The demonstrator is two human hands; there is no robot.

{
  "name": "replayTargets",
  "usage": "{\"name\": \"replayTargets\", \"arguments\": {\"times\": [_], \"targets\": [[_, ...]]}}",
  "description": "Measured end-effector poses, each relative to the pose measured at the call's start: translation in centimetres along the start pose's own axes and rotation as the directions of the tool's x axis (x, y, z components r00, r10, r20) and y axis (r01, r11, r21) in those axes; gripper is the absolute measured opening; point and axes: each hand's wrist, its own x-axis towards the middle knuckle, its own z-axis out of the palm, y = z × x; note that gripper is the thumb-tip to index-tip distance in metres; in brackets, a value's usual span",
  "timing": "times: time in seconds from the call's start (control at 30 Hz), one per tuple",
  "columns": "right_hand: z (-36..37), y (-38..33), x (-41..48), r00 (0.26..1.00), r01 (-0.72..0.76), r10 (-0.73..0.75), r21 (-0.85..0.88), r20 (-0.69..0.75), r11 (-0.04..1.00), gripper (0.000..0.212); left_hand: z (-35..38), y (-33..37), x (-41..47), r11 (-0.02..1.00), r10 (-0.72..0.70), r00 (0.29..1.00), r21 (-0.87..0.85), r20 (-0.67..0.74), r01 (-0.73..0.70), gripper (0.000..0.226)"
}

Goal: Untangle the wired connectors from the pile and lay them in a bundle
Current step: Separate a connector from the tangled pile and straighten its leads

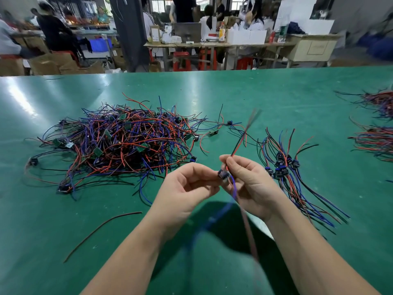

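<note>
Item in hand: one dark connector (223,174) with red, black and blue wires (238,145), held above the worktop (212,92) between both hands, at centre of view.

Right hand (248,184): grip closed, thumb and forefinger pinching the wires just above the connector. The wires rise toward 1 o'clock, and a blue and a red lead trail down toward 6 o'clock, blurred.

Left hand (185,188): fingers curled, tips just beside the connector. It cannot be told whether they hold it.

Pile (119,143): at 10 o'clock from the hands, a dense tangle with small green boards in it. Bundle (285,167): at 3 o'clock, connectors grouped, wires fanned toward 5 o'clock. One loose wire (102,231) lies at 8 o'clock. Further heaps (376,141) sit at the far right edge.

Risks, as judged:
- The trailing leads could snag stragglers at the pile's near edge and drag them along.
- A pull on the wires rather than the connector body could strain the joints.
- Laid askew, the item would spoil the bundle's alignment.

Markings: no writing legible; a pale label on one board in the pile is too small to read.
</note>
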Motion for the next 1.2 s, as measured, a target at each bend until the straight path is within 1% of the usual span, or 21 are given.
{"name": "replayTargets", "arguments": {"times": [0.03, 0.07, 0.1, 0.17, 0.2, 0.27, 0.37, 0.43, 0.53, 0.63, 0.7, 0.77, 0.83, 0.93, 1.0, 1.03, 1.07, 1.1, 1.13, 1.17, 1.2], "targets": [[-0.2, -0.2, 0.0, 1.0, 0.001, -0.001, -0.019, 0.019, 1.0, 0.015, 0.1, 0.1, 0.0, 0.995, -0.065, 0.997, -0.076, -0.049, 0.061, 0.024], [-0.3, -0.2, -0.1, 0.999, 0.003, -0.001, -0.042, 0.039, 0.999, 0.016, 0.1, 0.1, 0.1, 0.98, -0.14, 0.988, -0.155, -0.069, 0.128, 0.012], [-0.3, -0.2, -0.1, 0.998, 0.005, -0.001, -0.071, 0.061, 0.997, 0.016, 0.2, 0.2, 0.2, 0.962, -0.209, 0.975, -0.196, -0.072, 0.192, 0.004], [-0.4, -0.1, -0.2, 0.995, 0.027, -0.009, -0.186, 0.098, 0.982, 0.015, 0.1, 0.1, 0.3, 0.95, -0.287, 0.957, -0.142, -0.052, 0.277, 0.023], [-0.4, 0.0, -0.3, 0.994, 0.045, -0.018, -0.26, 0.106, 0.965, 0.013, 0.1, 0.0, 0.3, 0.952, -0.298, 0.953, -0.098, -0.058, 0.291, 0.026], [-0.6, 0.2, -0.3, 0.995, 0.069, -0.036, -0.371, 0.095, 0.926, 0.01, 0.1, -0.1, 0.3, 0.944, -0.327, 0.943, -0.063, -0.062, 0.323, 0.021], [-0.7, 0.1, -0.3, 0.997, 0.078, -0.078, -0.456, 0.018, 0.887, 0.009, 0.2, -0.3, 0.2, 0.927, -0.375, 0.924, -0.051, -0.074, 0.372, 0.023], [-0.9, -0.4, -0.2, 0.986, 0.09, -0.144, -0.461, -0.081, 0.883, 0.004, 0.0, -0.4, 0.1, 0.913, -0.404, 0.914, 0.044, -0.042, 0.406, 0.028], [-1.5, -1.4, 0.0, 0.943, 0.099, -0.225, -0.437, -0.246, 0.894, 0.012, -0.1, -0.4, -0.3, 0.874, -0.461, 0.886, 0.204, 0.058, 0.441, 0.026], [-1.8, -1.7, -0.1, 0.902, 0.106, -0.255, -0.395, -0.348, 0.913, 0.013, -0.4, -0.6, -0.3, 0.835, -0.48, 0.874, 0.345, 0.074, 0.429, 0.023], [-1.9, -1.8, -0.2, 0.882, 0.132, -0.277, -0.364, -0.382, 0.922, 0.013, -0.5, -0.7, -0.4, 0.79, -0.494, 0.866, 0.456, 0.079, 0.409, 0.023], [-2.1, -1.8, -0.2, 0.869, 0.139, -0.289, -0.363, -0.401, 0.921, 0.014, -0.5, -0.8, -0.5, 0.761, -0.51, 0.855, 0.51, 0.09, 0.4, 0.024], [-2.3, -1.8, -0.3, 0.862, 0.128, -0.313, -0.426, -0.399, 0.896, 0.017, -0.6, -0.9, -0.6, 0.752, -0.522, 0.846, 0.526, 0.106, 0.398, 0.025], [-2.5, -1.5, -0.2, 0.833, 0.149, -0.414, -0.571, -0.368, 0.807, 0.02, -0.7, -1.0, -0.6, 0.756, -0.514, 0.851, 0.525, 0.106, 0.391, 0.025], [-2.5, -1.4, 0.0, 0.821, 0.176, -0.441, -0.573, -0.364, 0.8, 0.013, -0.6, -1.1, -0.5, 0.782, -0.471, 0.88, 0.491, 0.062, 0.384, 0.024], [-2.5, -1.4, 0.1, 0.818, 0.17, -0.437, -0.567, -0.375, 0.806, 0.015, -0.6, -1.1, -0.4, 0.806, -0.441, 0.898, 0.447, 0.018, 0.387, 0.023], [-2.5, -1.3, 0.3, 0.819, 0.145, -0.428, -0.584, -0.383, 0.799, 0.023, -0.6, -1.2, -0.2, 0.834, -0.408, 0.912, 0.392, -0.037, 0.388, 0.023], [-2.5, -1.2, 0.3, 0.82, 0.096, -0.422, -0.635, -0.386, 0.767, 0.032, -0.7, -1.2, 0.1, 0.86, -0.374, 0.922, 0.334, -0.101, 0.386, 0.024], [-2.5, -1.0, 0.3, 0.82, 0.039, -0.429, -0.712, -0.378, 0.701, 0.036, -0.9, -1.2, 0.4, 0.886, -0.342, 0.925, 0.273, -0.164, 0.376, 0.025], [-2.4, -0.7, 0.2, 0.823, -0.007, -0.453, -0.805, -0.341, 0.594, 0.034, -1.1, -1.1, 0.7, 0.91, -0.318, 0.923, 0.204, -0.218, 0.362, 0.028], [-2.2, -0.4, -0.1, 0.834, -0.023, -0.482, -0.89, -0.268, 0.456, 0.028, -1.3, -1.1, 1.0, 0.929, -0.304, 0.916, 0.131, -0.261, 0.346, 0.031]]}}
